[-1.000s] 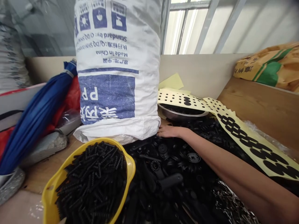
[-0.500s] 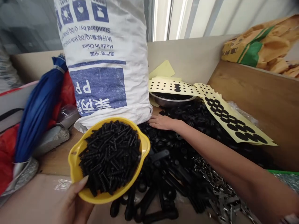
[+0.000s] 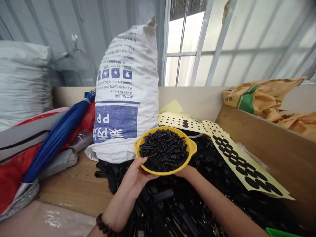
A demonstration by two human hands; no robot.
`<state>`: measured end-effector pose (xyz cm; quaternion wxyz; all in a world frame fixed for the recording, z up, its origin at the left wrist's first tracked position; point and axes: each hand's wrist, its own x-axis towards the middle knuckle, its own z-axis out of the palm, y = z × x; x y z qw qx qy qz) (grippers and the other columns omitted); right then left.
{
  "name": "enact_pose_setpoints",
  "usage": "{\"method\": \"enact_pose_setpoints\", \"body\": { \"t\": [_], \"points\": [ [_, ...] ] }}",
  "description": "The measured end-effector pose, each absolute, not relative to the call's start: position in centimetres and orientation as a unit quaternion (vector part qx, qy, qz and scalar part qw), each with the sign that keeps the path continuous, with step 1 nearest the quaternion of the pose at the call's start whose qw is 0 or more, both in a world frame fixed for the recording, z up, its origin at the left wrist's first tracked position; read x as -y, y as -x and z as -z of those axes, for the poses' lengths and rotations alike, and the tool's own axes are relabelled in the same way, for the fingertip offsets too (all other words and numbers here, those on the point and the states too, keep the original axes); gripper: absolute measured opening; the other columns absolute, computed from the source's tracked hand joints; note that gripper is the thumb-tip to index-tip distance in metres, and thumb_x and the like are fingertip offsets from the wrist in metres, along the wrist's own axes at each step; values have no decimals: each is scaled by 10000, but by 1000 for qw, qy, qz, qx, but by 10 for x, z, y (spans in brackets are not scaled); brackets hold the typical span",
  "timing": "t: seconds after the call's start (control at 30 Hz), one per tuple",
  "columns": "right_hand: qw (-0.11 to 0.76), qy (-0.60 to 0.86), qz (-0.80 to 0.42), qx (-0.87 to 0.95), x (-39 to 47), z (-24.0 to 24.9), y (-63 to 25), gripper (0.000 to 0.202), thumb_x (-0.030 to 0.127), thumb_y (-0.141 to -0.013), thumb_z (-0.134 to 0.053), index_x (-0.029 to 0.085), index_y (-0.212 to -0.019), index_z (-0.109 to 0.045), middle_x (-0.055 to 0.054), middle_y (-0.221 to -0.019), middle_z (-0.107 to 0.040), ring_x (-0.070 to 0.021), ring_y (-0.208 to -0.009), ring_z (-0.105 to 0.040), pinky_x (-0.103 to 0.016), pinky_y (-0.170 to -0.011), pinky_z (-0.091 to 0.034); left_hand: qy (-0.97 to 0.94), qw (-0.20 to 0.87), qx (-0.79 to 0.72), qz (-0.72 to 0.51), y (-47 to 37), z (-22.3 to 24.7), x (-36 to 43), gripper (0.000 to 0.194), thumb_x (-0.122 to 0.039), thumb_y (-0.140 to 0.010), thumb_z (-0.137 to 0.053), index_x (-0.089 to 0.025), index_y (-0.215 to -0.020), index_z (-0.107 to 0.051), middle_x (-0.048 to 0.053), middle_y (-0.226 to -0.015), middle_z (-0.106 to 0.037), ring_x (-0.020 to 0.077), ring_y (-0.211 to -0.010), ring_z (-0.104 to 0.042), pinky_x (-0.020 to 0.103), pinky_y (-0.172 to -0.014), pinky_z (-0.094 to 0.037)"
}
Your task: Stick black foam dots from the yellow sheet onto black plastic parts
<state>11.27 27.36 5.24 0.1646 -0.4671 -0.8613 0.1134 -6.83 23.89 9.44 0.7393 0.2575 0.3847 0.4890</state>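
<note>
A yellow plastic basin [image 3: 193, 147] with two lugs is heaped with black ridged screw-like pieces [image 3: 163, 149]. My left hand [image 3: 138, 172] grips its near left rim, thumb over the edge and the other fingers beneath. Behind the basin's near right side, my right hand [image 3: 184, 171] disappears; its fingers are hidden, and I cannot tell whether they touch the basin. Under both forearms spreads a pile of black plastic parts [image 3: 164, 196], some shaped like handles. Just beyond the basin stands an upright white woven sack [image 3: 145, 105] with blue print.
Yellow sheets of black round stickers [image 3: 237, 154] lie on the right, beside a wooden side panel [image 3: 261, 141]. At left are a folded blue umbrella [image 3: 58, 136] and red cloth [image 3: 7, 191]. A brown paper bag [image 3: 261, 102] rests at the back right.
My left hand has carried the basin right and away from me, in front of the sack's lower right corner. My right hand, earlier flat on the black parts, is now mostly behind the basin. The view has tilted up.
</note>
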Motion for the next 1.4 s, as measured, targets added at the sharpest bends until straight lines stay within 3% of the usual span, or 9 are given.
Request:
{"method": "enact_pose_setpoints", "body": {
  "t": [0.17,0.3,0.5,0.73,1.03,1.23,1.4],
  "points": [
    [133,485,-97,859,-251,-49,-110,485,416,-960,-342,278,-1424,-365,-56,-1485,-366,-272,-1349,-323,-505,-1119,-221,-264,720,-376,-520,53,-98,-255,170,-111,-769,-526,-127,-926,-589,89,-832,-656,201,-697,-627,347,-530,-581],
    [121,522,-84,840,-228,-42,-120,538,498,-929,-350,265,-1410,-401,-105,-1469,-383,-350,-1341,-310,-586,-1062,-262,-277,727,-364,-512,43,-90,-261,196,-134,-760,-538,-128,-953,-578,94,-847,-649,207,-720,-626,343,-545,-578],
    [112,535,-75,834,-207,-41,-143,544,503,-919,-356,275,-1412,-398,-91,-1426,-437,-312,-1354,-285,-531,-1102,-234,-309,730,-344,-503,24,-79,-264,216,-153,-731,-567,-154,-947,-581,83,-862,-633,215,-739,-611,365,-546,-578],
    [116,543,-62,830,-201,-31,-173,460,438,-879,-409,227,-1248,-584,-135,-1211,-599,-306,-1151,-507,-495,-1022,-378,-332,707,-379,-496,10,-59,-281,326,-94,-675,-573,-205,-981,-583,50,-865,-621,195,-760,-586,387,-635,-577],
    [198,548,-73,809,-212,-30,-173,330,395,-890,-395,305,-1127,-605,-83,-1179,-632,-294,-1102,-546,-496,-983,-416,-356,702,-383,-483,11,-53,-285,306,-154,-725,-542,-204,-1027,-541,70,-898,-589,209,-797,-572,391,-626,-567],
    [209,561,-66,798,-224,-42,-162,415,356,-953,-244,250,-743,-585,-71,-855,-681,-267,-876,-611,-458,-814,-482,-370,699,-396,-466,8,-50,-296,302,-171,-785,-484,-191,-1086,-498,99,-954,-575,234,-852,-572,397,-621,-560],
    [205,557,-47,803,-219,-45,-164,366,310,-958,-281,215,-791,-593,-48,-842,-675,-219,-838,-623,-368,-768,-502,-385,703,-377,-464,12,-50,-294,326,-236,-837,-490,-233,-1162,-480,118,-1129,-564,265,-1019,-546,415,-691,-558]
  ]
}}
